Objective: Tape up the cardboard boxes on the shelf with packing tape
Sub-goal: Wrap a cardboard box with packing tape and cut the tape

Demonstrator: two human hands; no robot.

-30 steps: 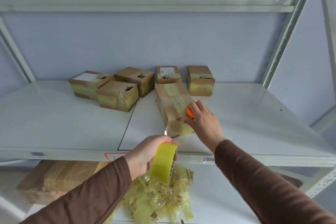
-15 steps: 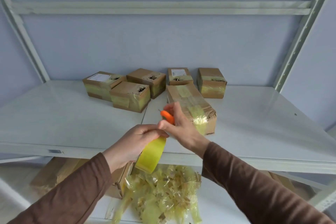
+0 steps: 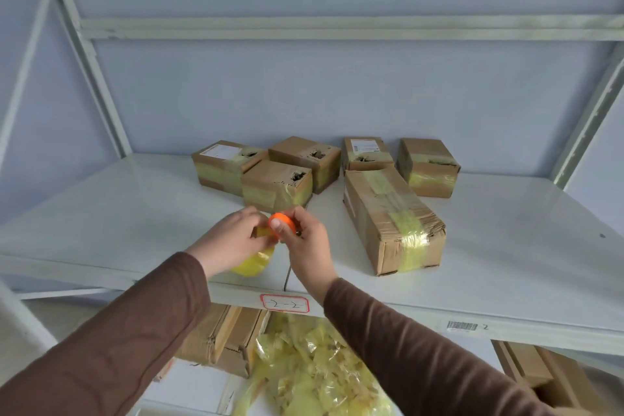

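Six taped boxes (image 3: 391,216) sit on a white metal shelf (image 3: 118,213) against a pale blue wall (image 3: 304,88). The left hand (image 3: 229,240) grips the tape roll (image 3: 251,262); the right hand (image 3: 309,246) pinches an orange cutter (image 3: 282,224).

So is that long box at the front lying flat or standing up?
Lying flat: the long box rests on its long side on the shelf, yellow tape running along its top and over the near end.

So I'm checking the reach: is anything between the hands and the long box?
Nothing visible. The long box lies to the right of the right hand, with only bare shelf between them.
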